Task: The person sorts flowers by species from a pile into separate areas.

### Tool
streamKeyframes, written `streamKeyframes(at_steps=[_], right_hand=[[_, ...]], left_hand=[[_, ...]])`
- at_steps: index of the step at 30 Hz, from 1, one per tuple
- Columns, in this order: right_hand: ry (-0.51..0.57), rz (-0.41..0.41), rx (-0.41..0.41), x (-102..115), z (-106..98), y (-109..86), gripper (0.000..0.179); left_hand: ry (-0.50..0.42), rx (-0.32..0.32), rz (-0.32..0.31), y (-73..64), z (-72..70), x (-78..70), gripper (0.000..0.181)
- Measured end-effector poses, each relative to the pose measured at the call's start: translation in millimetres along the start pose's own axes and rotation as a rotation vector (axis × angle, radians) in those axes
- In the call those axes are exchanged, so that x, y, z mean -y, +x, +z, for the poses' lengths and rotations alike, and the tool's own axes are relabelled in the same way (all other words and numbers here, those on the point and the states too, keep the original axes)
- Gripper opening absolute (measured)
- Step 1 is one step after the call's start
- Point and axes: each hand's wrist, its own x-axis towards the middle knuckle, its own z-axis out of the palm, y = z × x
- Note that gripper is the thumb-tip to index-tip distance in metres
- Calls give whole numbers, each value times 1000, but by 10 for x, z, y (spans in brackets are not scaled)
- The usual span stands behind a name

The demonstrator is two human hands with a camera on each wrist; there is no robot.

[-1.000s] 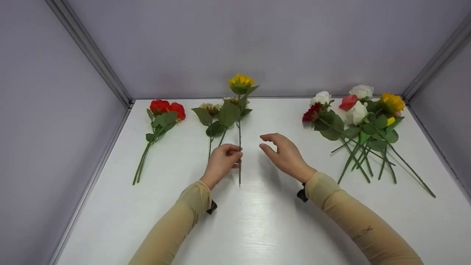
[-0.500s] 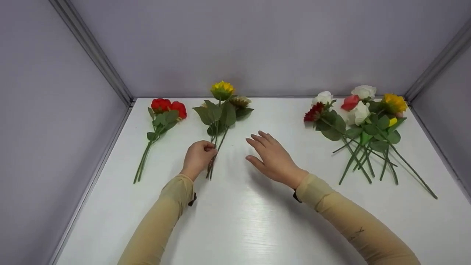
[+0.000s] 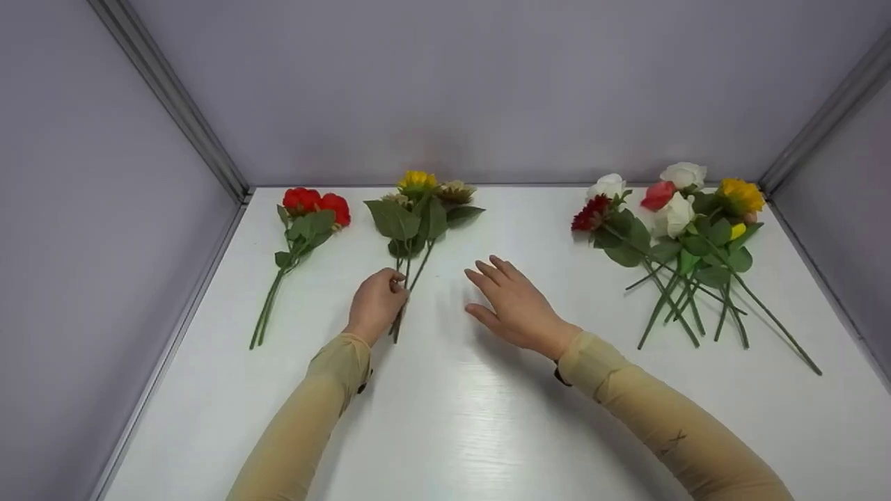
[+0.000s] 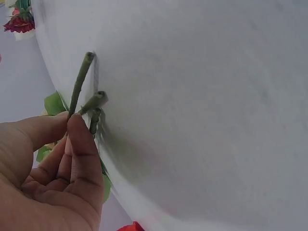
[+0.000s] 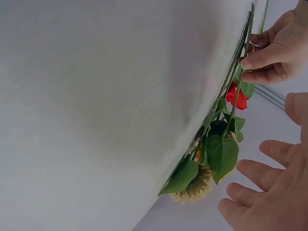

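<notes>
My left hand [image 3: 376, 303] pinches the stem of a yellow sunflower [image 3: 418, 180] between thumb and fingertips. That sunflower lies over two paler, cream-coloured flowers [image 3: 457, 192], their green leaves overlapping. Three stem ends [image 4: 86, 60] show past the fingertips in the left wrist view, the pinched one standing a little apart from the others. My right hand [image 3: 521, 306] hovers over the white table to the right of these stems, fingers spread and holding nothing. In the right wrist view, a cream flower head [image 5: 193, 187] hangs below big green leaves, beside the right fingers.
Two red flowers [image 3: 317, 203] with crossed stems lie at the left. A mixed pile at the right has white roses [image 3: 675, 214], a dark red flower [image 3: 591, 213] and another sunflower [image 3: 740, 195]. Grey walls [image 3: 445, 90] border the white table [image 3: 445, 431].
My left hand has carried the sunflower left and lowered it onto the two cream flowers. My right hand has shifted slightly left, its fingers spreading.
</notes>
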Motion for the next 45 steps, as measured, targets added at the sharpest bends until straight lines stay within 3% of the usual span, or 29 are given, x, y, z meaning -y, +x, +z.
streamKeyframes(at_steps=[6,10,15,20,24,31,39,45], right_hand=[[-21,35,53,-46,14,-27,68],[-31,41,70,-68,16,-38,69],[-36,50,69,-126,9,-63,68],[-41,81,32,-252,-20,-117,65],[-55,130,-11,-426,-76,-190,62],[-63,211,-143,-948,-285,-415,51],[-2,372,-274,-1567,-647,-837,40],[39,526,-357,-1952,-975,-1206,34]], left_hand=[[-23,12,2,-3,-32,-13,36],[17,-20,30,-12,-54,-21,43],[112,-87,172,-58,-25,-123,53],[245,-89,357,-131,108,-274,68],[380,-26,495,-220,276,-389,74],[608,164,682,-430,616,-629,79],[694,266,902,-693,984,-907,81],[734,315,1002,-875,1208,-1155,83]])
